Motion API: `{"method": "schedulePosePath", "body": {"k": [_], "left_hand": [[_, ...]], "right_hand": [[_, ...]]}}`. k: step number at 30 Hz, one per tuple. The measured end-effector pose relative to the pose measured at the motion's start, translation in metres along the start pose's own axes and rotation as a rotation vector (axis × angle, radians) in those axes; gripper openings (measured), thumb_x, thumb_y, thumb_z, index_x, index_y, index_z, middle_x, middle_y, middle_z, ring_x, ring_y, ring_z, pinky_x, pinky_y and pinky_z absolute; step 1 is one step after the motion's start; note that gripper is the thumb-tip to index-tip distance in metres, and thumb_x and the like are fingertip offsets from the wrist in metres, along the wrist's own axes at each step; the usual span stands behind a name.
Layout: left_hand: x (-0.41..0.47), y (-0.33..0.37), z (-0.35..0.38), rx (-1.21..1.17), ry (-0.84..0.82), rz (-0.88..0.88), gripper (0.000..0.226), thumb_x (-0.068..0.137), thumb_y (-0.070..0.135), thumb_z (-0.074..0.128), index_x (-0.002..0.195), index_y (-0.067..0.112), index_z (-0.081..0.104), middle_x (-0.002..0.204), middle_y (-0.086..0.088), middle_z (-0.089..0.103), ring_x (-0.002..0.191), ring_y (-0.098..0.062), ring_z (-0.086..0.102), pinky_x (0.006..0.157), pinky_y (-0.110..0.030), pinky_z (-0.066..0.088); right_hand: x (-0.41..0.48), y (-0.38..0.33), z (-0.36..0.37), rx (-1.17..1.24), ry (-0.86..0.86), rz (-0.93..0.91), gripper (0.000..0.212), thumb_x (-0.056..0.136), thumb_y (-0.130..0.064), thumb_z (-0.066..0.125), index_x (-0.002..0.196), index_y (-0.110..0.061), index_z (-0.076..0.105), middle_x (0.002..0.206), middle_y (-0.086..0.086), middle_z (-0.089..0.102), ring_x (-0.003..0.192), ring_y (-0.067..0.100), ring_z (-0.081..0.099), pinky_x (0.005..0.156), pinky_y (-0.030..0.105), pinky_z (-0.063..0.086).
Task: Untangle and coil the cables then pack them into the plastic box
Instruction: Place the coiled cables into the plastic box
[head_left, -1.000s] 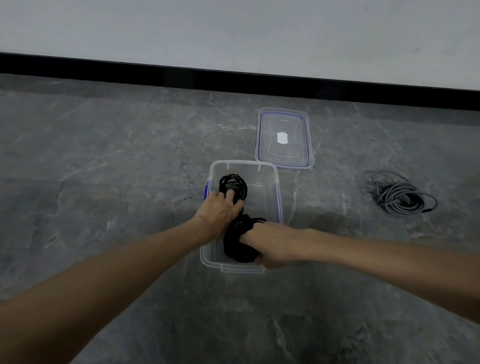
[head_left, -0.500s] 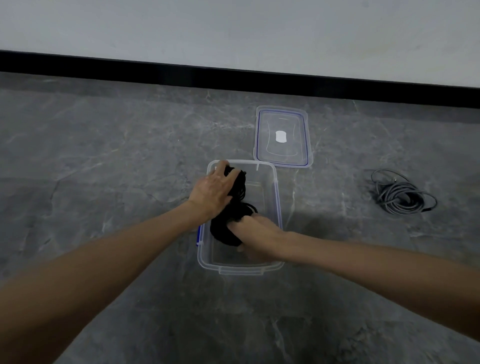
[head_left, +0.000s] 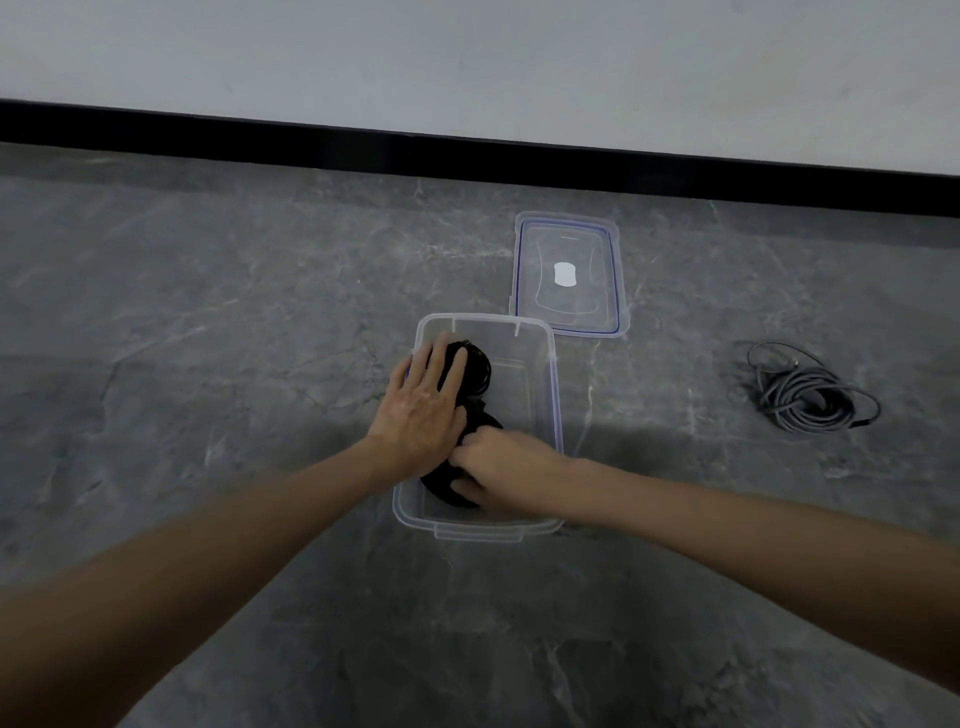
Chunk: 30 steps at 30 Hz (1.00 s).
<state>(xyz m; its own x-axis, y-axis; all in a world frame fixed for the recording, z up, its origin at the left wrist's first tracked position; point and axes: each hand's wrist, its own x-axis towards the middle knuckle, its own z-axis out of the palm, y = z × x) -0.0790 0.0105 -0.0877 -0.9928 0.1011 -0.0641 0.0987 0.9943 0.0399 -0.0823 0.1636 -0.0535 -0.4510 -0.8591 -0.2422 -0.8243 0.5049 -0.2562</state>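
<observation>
I see clear plastic box (head_left: 551, 387) on floor (head_left: 208, 364) w/ 2 glossy black coils inside. L hand (head_left: 423, 410), fingers straight, presses far black coil (head_left: 479, 370); R hand (head_left: 506, 465) fingers curl round near black coil (head_left: 439, 487). Grey cable (head_left: 810, 404), loosely coiled, lies well right of box.

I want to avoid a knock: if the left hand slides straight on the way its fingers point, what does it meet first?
Probably the far wall of the plastic box. The left hand lies flat on a black cable coil, fingers pointing at that wall; depth is unclear.
</observation>
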Motion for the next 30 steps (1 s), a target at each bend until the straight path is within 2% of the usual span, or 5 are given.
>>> {"method": "schedulePosePath", "body": {"k": [7, 12, 16, 24, 30], "left_hand": [[-0.018, 0.01, 0.011, -0.074, 0.039, 0.001, 0.077, 0.092, 0.049, 0.002, 0.154, 0.005, 0.013, 0.161, -0.019, 0.007, 0.15, -0.031, 0.006, 0.12, -0.043, 0.011], [-0.018, 0.012, 0.012, -0.066, 0.024, 0.002, 0.082, 0.09, 0.058, 0.005, 0.154, 0.008, 0.009, 0.161, -0.017, 0.005, 0.15, -0.029, 0.002, 0.121, -0.041, 0.005], [-0.017, 0.018, 0.015, -0.015, 0.04, -0.019, 0.081, 0.092, 0.06, 0.016, 0.153, 0.007, 0.019, 0.158, -0.022, 0.02, 0.148, -0.034, 0.016, 0.12, -0.046, 0.018], [-0.013, 0.033, 0.017, -0.027, 0.079, -0.053, 0.074, 0.094, 0.053, 0.027, 0.149, 0.004, 0.031, 0.151, -0.024, 0.035, 0.141, -0.037, 0.033, 0.114, -0.049, 0.026], [-0.011, 0.036, 0.018, -0.046, 0.102, -0.047, 0.072, 0.094, 0.05, 0.028, 0.148, 0.003, 0.032, 0.151, -0.024, 0.036, 0.141, -0.037, 0.033, 0.114, -0.049, 0.026]], "right_hand": [[-0.049, 0.121, -0.035, -0.013, 0.412, 0.309, 0.021, 0.087, -0.01, 0.051, 0.106, -0.004, 0.057, 0.103, 0.018, 0.059, 0.094, 0.037, 0.057, 0.081, 0.046, 0.049], [-0.116, 0.224, -0.036, -0.116, 0.02, 0.886, 0.065, 0.085, -0.036, 0.066, 0.134, -0.006, 0.036, 0.133, 0.022, 0.039, 0.124, 0.041, 0.04, 0.099, 0.05, 0.037], [-0.159, 0.256, -0.01, -0.142, 0.003, 1.12, 0.07, 0.082, -0.044, 0.067, 0.129, -0.004, 0.034, 0.133, 0.025, 0.034, 0.126, 0.042, 0.033, 0.101, 0.053, 0.037], [-0.171, 0.273, -0.008, -0.06, -0.087, 1.179, 0.106, 0.065, -0.046, 0.081, 0.143, -0.022, 0.013, 0.152, 0.025, 0.0, 0.141, 0.046, 0.003, 0.109, 0.061, 0.016], [-0.192, 0.319, -0.019, 0.015, -0.244, 1.058, 0.093, 0.067, -0.017, 0.069, 0.147, -0.033, 0.025, 0.142, 0.019, 0.025, 0.12, 0.046, 0.044, 0.095, 0.048, 0.047]]}}
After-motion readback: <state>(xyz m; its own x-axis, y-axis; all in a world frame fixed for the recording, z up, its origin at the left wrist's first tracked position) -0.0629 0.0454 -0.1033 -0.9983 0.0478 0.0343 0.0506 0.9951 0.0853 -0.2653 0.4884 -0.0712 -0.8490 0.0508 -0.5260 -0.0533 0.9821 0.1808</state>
